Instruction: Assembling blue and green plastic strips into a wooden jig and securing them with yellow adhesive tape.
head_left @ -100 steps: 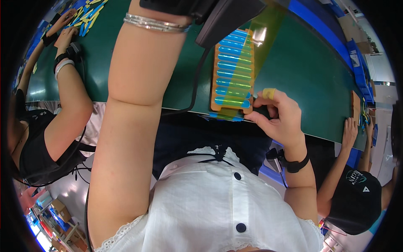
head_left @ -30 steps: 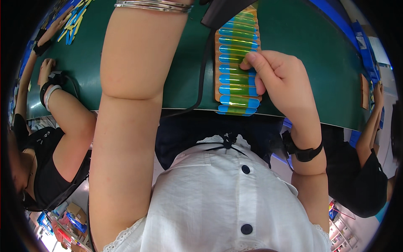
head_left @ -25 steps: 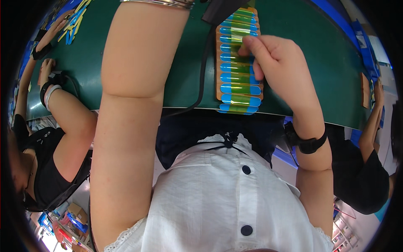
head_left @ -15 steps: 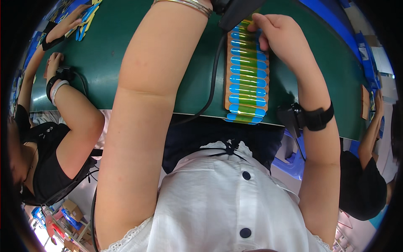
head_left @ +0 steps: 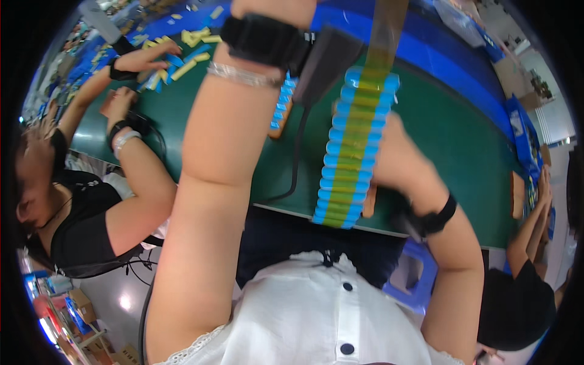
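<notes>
The row of blue cylindrical cells bound by a yellowish translucent tape strip (head_left: 351, 149) stands lifted off the dark green table mat (head_left: 450, 140), tilted so its far end rises toward the top of the picture, where the loose tape runs on upward. The right hand (head_left: 395, 161) lies behind the row, to its right side, and its fingers are hidden by the cells, so whether they are clenched round the row or only propping it cannot be told. The left hand is out of the picture above the black wrist strap (head_left: 264, 39) and thin silver bracelet (head_left: 243, 74); its fingers cannot be judged either. To do this step well, I would judge that the row wants support along its length, not at one end only, since a taped string of cells may sag or fold at the joints; keeping the tape taut and centred would hold the cells parallel. The cells look alike, blue at the ends, packed side by side. Beyond the left wrist lies a second, smaller row of blue cells on a brown tray (head_left: 281, 109), just beside a black cable (head_left: 296, 164).
</notes>
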The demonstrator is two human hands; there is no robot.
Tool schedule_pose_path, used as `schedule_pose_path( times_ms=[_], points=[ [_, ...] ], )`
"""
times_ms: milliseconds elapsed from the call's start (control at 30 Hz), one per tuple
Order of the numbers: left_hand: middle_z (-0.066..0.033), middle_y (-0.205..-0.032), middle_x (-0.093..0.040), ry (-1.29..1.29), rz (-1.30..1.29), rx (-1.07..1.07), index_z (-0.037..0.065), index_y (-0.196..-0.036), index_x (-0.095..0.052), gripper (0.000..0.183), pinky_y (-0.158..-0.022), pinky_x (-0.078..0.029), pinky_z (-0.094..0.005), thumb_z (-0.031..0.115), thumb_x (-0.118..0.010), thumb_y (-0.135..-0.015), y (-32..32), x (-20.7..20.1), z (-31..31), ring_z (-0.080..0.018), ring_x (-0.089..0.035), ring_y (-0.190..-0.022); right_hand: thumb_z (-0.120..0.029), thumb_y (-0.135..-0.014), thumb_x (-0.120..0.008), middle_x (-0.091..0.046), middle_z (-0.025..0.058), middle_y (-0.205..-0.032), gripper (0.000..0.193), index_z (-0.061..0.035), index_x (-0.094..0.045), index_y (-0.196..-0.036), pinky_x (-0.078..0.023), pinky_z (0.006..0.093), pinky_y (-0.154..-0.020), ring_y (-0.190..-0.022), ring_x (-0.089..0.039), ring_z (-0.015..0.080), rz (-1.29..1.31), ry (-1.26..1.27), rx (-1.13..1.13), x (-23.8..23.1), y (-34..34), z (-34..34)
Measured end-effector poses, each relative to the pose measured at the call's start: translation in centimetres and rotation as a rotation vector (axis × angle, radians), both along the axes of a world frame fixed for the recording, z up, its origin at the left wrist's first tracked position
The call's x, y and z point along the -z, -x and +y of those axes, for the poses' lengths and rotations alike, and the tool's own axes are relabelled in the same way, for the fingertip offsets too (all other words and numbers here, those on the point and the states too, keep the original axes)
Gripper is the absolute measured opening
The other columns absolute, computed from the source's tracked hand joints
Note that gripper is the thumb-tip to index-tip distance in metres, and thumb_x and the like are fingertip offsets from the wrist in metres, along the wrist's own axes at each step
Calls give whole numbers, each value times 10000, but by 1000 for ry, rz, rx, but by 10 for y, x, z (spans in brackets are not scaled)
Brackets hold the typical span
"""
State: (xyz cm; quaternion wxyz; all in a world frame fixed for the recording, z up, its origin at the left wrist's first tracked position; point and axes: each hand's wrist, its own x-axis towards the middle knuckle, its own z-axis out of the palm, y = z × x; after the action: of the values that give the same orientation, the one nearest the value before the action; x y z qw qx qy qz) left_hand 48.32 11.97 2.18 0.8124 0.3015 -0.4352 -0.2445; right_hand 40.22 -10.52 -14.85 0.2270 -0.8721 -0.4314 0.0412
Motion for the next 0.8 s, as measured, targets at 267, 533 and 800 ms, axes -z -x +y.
schedule_pose_path(
  times_ms=[267,533,800],
  points=[
    [-173,-1365,-558,-80,287,3,-11,-1448,-427,1000,-973,-427,-530,804,-276,-889,15,51,17,-285,-588,-1138,-558,-719,-756,-295,219,-1548,725,-148,-546,-1279,-126,709,-1096,-1451,-211,466,-129,265,365,9,-7,-110],
    [-88,-1179,-654,-298,498,-330,31,-1301,-601,938,-923,-400,-459,811,-284,-888,48,49,-35,-216,-568,-1000,-499,-806,-729,-601,167,-1329,591,-79,-662,-1217,-395,480,-1050,-1255,-542,318,16,-47,569,-38,-41,-174],
    [-47,-1084,-660,-435,663,-583,77,-1172,-685,881,-924,-351,-435,821,-323,-870,74,56,-71,-212,-516,-942,-35,-763,-780,-680,44,-958,351,5,-638,-1081,-510,289,-812,-872,-627,129,601,-723,211,-16,77,-1]
  ],
)
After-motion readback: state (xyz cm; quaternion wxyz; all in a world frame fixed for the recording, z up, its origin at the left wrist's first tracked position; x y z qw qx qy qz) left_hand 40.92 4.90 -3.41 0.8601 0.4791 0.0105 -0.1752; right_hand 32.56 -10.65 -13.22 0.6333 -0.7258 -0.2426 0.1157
